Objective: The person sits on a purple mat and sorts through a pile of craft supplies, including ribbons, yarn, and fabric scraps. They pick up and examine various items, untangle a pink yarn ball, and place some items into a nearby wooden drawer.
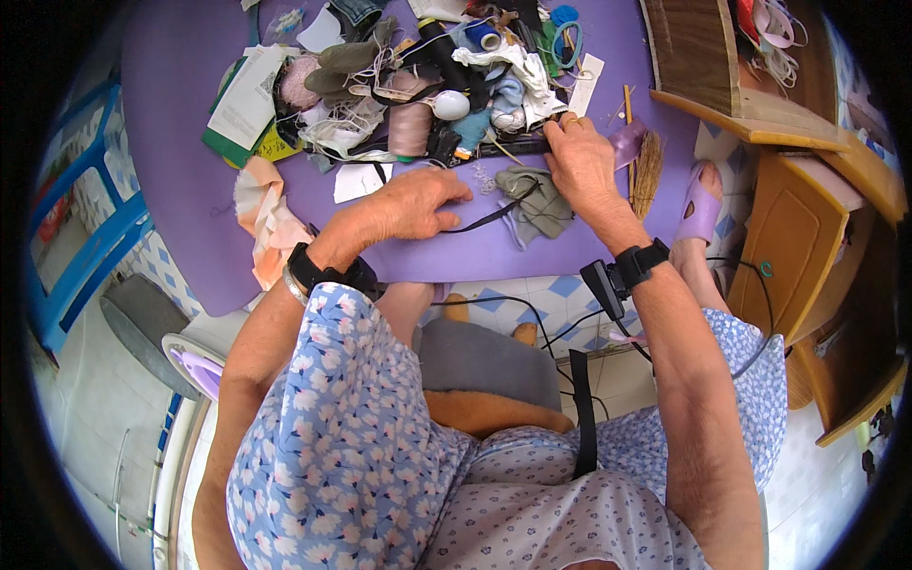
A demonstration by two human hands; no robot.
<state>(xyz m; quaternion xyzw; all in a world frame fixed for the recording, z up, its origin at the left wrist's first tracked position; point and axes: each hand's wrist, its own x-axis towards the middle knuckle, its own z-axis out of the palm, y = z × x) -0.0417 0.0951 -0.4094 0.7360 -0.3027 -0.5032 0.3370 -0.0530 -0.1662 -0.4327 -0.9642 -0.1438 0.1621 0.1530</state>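
Note:
On the purple tabletop (427, 260) lies a heap of sewing odds and ends. My left hand (417, 203) rests at the heap's near edge, fingers bent, beside the end of a thin black strap (491, 217); whether it pinches the strap is unclear. My right hand (581, 160) reaches to the heap's right edge, its fingertips at a long black object (516, 148); its grip is hidden. Between the hands lies a crumpled grey-green cloth (545, 203). A pink thread cone (410, 121), a white spoon-like object (450, 105) and white cloth (527, 64) are in the heap.
Peach fabric (263, 206) and papers (246, 96) lie left. A small straw brush (647, 174) is at the right edge, near an open wooden cabinet (791, 242). A blue plastic chair (92, 249) stands left. Black cables (527, 303) run below the table edge.

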